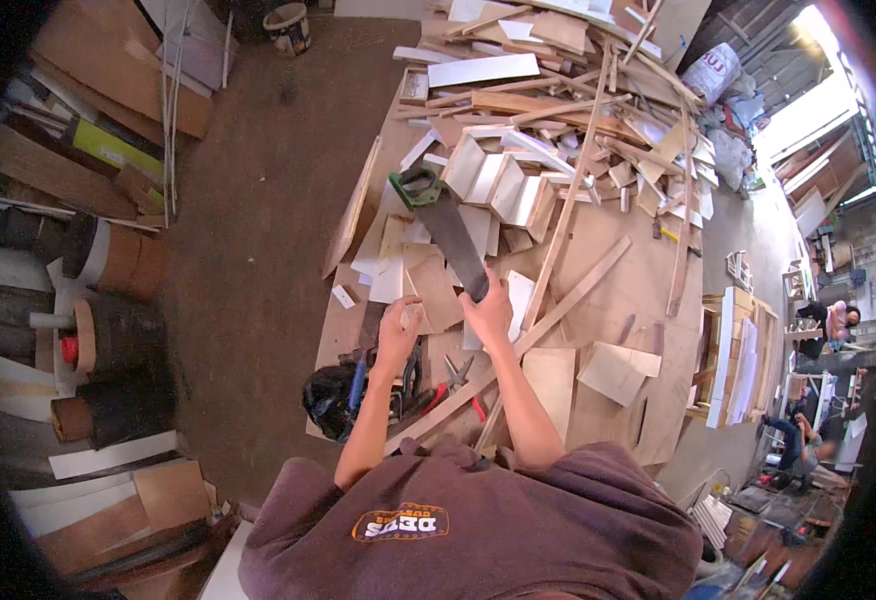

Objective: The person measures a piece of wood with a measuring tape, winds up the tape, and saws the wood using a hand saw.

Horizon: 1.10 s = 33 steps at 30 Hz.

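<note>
A handsaw [453, 238] with a green handle lies slanted over wood offcuts, handle pointing away from me. My right hand [489, 310] grips it by the narrow tip of its blade. To the left, my left hand [396, 331] has curled fingers above some pale boards [431, 285]; whether something small is between them is hidden. Below that hand, a blue-handled tool [357, 384] rests near a black plastic bag [327, 394]. Pliers with red handles [457, 371] lie between my forearms. A long wooden strip [568, 308] runs diagonally beside my right forearm.
Scrap wood [558, 100] is heaped over the far part of the worktable [598, 255]. A small stepped wooden box [498, 183] stands just past the saw. Panels [98, 150] lean at the left, beyond the floor [258, 200]. Two people [808, 440] are at the far right.
</note>
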Available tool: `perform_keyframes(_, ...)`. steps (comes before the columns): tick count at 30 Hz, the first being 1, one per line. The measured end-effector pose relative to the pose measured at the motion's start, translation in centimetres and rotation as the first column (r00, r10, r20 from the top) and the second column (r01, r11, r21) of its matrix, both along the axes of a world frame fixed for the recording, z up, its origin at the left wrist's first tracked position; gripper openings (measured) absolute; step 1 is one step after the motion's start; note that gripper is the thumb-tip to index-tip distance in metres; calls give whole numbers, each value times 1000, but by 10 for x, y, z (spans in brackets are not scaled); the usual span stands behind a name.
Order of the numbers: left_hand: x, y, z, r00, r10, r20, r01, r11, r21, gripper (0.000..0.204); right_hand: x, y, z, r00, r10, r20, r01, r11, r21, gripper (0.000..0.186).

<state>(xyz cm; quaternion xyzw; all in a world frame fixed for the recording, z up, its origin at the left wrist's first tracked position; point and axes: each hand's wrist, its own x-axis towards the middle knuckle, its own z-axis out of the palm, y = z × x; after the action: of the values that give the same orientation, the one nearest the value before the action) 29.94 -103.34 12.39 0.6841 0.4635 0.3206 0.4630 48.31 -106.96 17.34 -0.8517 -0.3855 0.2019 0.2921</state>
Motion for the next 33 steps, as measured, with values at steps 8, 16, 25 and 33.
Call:
perform_keyframes(8, 28, -53, 37, 881, 143, 452, 65, 907, -415, 42, -57, -93, 4, 992, -91, -87, 108, 970, 216, 66)
perform_keyframes(16, 45, -135, 106, 853, 9, 521, 174, 938, -300, 23, -71, -197, 41, 961, -77, -266, 188, 887, 422, 74)
perform_keyframes(25, 97, -242, 126, 924, -145, 353, 193, 976, -103, 22, 3, -322, 55, 985, -169, -24, 153, 811, 565, 81)
perform_keyframes(33, 143, -373, 88, 943, -275, -189, 311, 928, 204, 18, 134, -487, 73, 882, -431, 192, 223, 740, 635, 83)
